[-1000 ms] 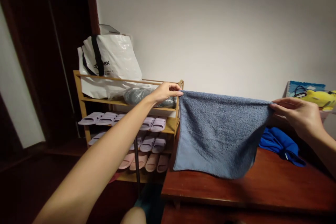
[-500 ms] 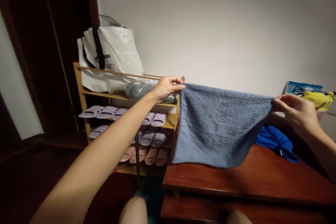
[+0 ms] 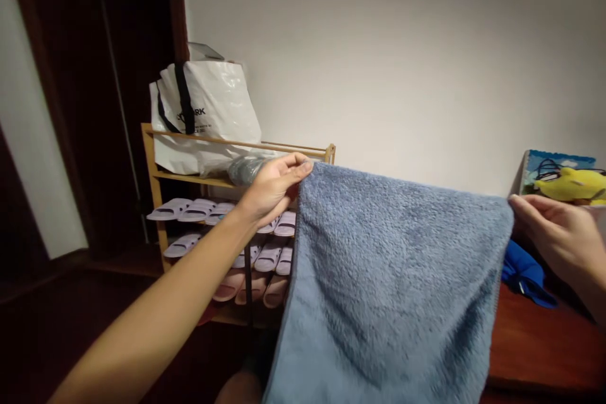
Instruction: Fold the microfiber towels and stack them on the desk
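Observation:
A blue-grey towel (image 3: 398, 278) hangs spread between my two hands, its top edge stretched almost straight and sloping slightly down to the right. My left hand (image 3: 279, 186) is closed, pinching the upper left corner between thumb and fingers. At the upper right corner, my right hand (image 3: 561, 224) pinches the cloth with its fingertips. The towel's lower edge runs out of the bottom of the view. Behind it, the towel hides much of the reddish-brown wooden table (image 3: 544, 341).
On the left stands a wooden shoe rack (image 3: 156, 214) with several lilac and pink slippers (image 3: 196, 209). A white bag (image 3: 218, 101) sits on its top. A blue cloth (image 3: 528, 274) lies on the table, with a yellow plush toy (image 3: 572, 186) behind it at the right.
The towel has come closer and lower, and now covers more of the view. My left hand has moved left and down; my right hand has shifted slightly right and down.

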The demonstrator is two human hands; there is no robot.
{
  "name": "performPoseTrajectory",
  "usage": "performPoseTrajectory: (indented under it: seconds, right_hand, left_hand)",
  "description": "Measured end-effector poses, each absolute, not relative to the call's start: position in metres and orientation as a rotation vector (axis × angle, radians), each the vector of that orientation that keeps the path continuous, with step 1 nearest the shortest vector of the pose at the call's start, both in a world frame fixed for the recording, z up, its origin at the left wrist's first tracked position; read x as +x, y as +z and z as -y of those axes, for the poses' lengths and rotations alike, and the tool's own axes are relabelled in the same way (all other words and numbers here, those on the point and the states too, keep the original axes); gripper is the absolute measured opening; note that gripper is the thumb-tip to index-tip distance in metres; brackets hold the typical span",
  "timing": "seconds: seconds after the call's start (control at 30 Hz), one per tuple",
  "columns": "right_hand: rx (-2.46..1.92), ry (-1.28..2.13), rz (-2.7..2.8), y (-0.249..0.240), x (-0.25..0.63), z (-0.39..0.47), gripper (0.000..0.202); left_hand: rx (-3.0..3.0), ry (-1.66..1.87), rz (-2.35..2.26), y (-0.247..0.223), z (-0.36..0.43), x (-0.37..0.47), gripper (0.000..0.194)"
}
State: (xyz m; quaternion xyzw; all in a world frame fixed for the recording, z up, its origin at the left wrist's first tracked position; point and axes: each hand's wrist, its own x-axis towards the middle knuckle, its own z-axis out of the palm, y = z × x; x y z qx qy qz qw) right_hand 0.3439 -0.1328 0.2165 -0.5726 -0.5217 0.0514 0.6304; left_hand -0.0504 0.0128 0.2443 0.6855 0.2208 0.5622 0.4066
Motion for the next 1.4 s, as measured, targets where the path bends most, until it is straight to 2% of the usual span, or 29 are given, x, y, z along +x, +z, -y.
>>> performPoseTrajectory:
  seconds: [0.17,0.37,0.57,0.63,0.73,0.9,1.03,1.13,1.23,1.4]
  right_hand:
    - [-1.459,0.219,1.447,0.173,0.373,0.088,0.049]
    - [-1.609,0.202,1.545,0.099,0.395,0.006,0.06]
    - [-1.944,0.074,1.551,0.019,0.396,-0.062,0.04]
    - [-2.032,0.054,1.566,0.001,0.397,-0.074,0.034]
    - [-2.12,0.026,1.614,-0.015,0.401,-0.084,0.031]
    - [-2.193,-0.076,1.677,-0.015,0.399,-0.089,0.033]
    - [-2.142,-0.115,1.747,-0.017,0.372,-0.086,0.053]
    - [-2.106,-0.014,1.868,-0.032,0.353,-0.079,0.064]
    - [-2.167,0.103,1.922,-0.049,0.352,-0.068,0.07]
    - [-2.24,0.119,1.947,-0.046,0.364,-0.063,0.073]
  left_hand:
    - [1.627,1.262,-0.48,0.194,-0.048,-0.042,0.034]
    - [1.636,1.172,-0.795,0.106,-0.123,-0.004,0.044]
    - [1.776,1.057,-1.152,0.037,-0.181,0.033,0.025]
    - [1.843,0.999,-1.245,0.022,-0.194,0.04,0.025]
    - [1.961,0.912,-1.341,0.008,-0.212,0.045,0.031]
    - [2.198,0.824,-1.434,0.003,-0.219,0.046,0.025]
    - [2.482,0.755,-1.292,-0.003,-0.199,0.054,0.043]
    - [2.673,0.507,-1.104,-0.016,-0.181,0.062,0.056]
    - [2.744,0.296,-1.079,-0.028,-0.172,0.063,0.061]
    - [2.775,0.213,-1.133,-0.026,-0.171,0.066,0.063]
